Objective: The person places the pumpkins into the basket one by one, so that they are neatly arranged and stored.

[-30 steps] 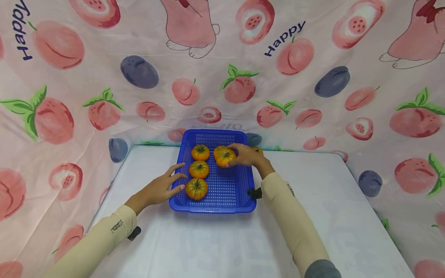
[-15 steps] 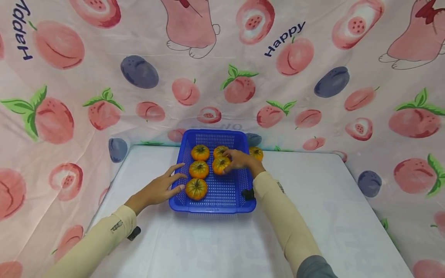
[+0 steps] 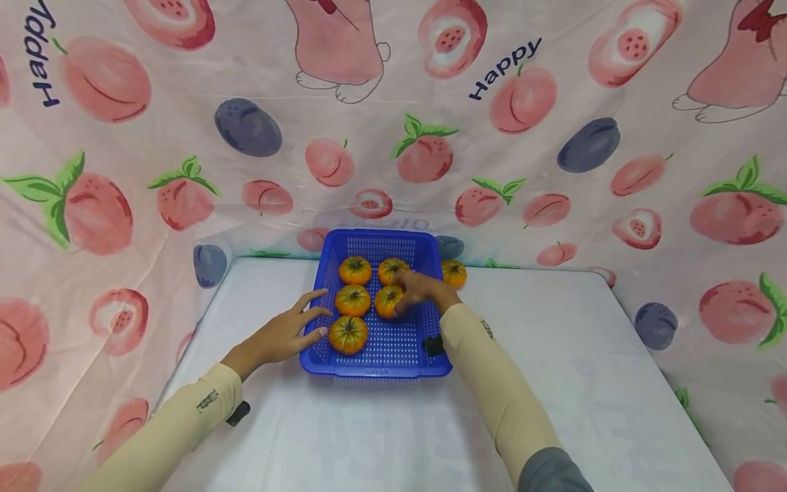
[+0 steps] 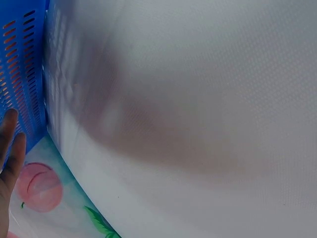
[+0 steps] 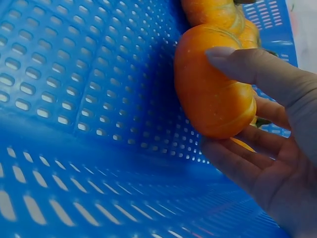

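A blue perforated plastic basket (image 3: 376,372) holds several small orange pumpkins. My right hand (image 3: 425,288) reaches over its right side and grips one pumpkin (image 3: 386,301), low in the basket. In the right wrist view, the thumb lies on one side of that pumpkin (image 5: 205,89) and the fingers curl round the other. Just behind it sits another pumpkin (image 3: 392,269). Three more form a column on the left, the nearest pumpkin (image 3: 348,335) by the front. My left hand (image 3: 279,333), fingers spread, is at the basket's left rim; the left wrist view catches only its fingers (image 4: 19,153).
One more pumpkin (image 3: 454,273) stands on the white table (image 3: 553,355), outside the basket beyond its right side. A fruit-printed cloth (image 3: 369,137) hangs behind the table and along both sides.
My right hand has carried the pumpkin down and toward the front left, from over the back-right pumpkin to a place in front of it. The left hand has stayed put.
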{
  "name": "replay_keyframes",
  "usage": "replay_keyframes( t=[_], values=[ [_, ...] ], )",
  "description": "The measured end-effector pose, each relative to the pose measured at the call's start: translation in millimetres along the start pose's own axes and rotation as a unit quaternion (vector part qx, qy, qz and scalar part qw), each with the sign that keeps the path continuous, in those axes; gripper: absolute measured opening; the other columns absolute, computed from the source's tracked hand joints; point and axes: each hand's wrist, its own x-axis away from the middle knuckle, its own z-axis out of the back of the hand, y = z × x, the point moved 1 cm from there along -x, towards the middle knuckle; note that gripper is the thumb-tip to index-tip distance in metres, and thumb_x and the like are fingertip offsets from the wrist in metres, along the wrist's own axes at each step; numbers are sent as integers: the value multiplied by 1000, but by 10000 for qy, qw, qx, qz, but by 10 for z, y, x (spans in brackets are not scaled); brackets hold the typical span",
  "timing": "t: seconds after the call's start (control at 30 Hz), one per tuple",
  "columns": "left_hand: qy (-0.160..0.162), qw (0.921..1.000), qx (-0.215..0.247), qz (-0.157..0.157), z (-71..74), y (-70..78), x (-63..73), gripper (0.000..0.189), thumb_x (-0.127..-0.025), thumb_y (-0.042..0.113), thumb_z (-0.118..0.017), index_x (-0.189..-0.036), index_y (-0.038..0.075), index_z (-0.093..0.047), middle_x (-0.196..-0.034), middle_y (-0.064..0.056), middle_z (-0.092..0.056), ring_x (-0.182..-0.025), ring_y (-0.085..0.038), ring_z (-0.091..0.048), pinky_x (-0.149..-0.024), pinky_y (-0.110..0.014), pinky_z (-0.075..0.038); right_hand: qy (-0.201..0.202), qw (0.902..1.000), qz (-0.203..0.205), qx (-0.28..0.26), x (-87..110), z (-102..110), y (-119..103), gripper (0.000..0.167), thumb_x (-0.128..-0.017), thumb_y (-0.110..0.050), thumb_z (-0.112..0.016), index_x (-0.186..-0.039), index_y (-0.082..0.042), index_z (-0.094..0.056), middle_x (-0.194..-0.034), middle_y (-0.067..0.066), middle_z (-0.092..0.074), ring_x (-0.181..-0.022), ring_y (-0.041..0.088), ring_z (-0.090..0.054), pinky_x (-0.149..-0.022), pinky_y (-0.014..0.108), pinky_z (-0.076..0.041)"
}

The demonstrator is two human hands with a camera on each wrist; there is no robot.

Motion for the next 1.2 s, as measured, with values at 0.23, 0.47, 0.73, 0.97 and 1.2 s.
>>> replay_keyframes(
  t=[0.23, 0.47, 0.73, 0.97, 1.2],
  values=[
    [-15, 10000, -3, 6, 9, 16, 1, 50, -102, 50, -49, -140, 18, -56, -167, -5, -19, -130, -43, -55, -101, -62, -49, -18, 9996, -287, 1, 6, -16, -31, 79, -81, -22, -82, -150, -13, -44, -152, 13, -46, -139, 33, -43, -119, 54, -33],
    [-42, 10000, 5, 10, 12, 21, -6, 52, -102, 52, -47, -140, 18, -56, -167, -5, -18, -130, -43, -54, -101, -62, -49, 4, 9994, -353, 60, -18, -18, -20, 75, -82, -20, -81, -148, -15, -45, -150, 13, -47, -136, 33, -45, -118, 55, -33],
    [-69, 10000, 21, 29, 19, 27, -2, 52, -102, 52, -47, -141, 18, -56, -167, -5, -18, -131, -44, -53, -102, -63, -48, -45, 9987, -474, 190, -48, -30, -11, 74, -85, -22, -80, -148, -17, -42, -151, 13, -46, -136, 33, -45, -118, 57, -32],
    [-86, 9999, 57, 32, 14, 33, 4, 52, -102, 50, -48, -141, 18, -56, -167, -5, -18, -132, -44, -52, -102, -62, -48, -37, 9989, -457, 135, -34, -39, -19, 73, -85, -22, -80, -147, -17, -42, -150, 13, -47, -136, 33, -44, -119, 57, -32],
    [-65, 10000, 55, 34, 22, 37, 11, 52, -102, 51, -48, -141, 18, -56, -167, -6, -18, -132, -44, -53, -102, -62, -48, -103, 9980, -604, 127, -46, -38, -21, 73, -86, -24, -80, -148, -21, -42, -151, 12, -46, -136, 33, -44, -118, 59, -32]
  ],
)
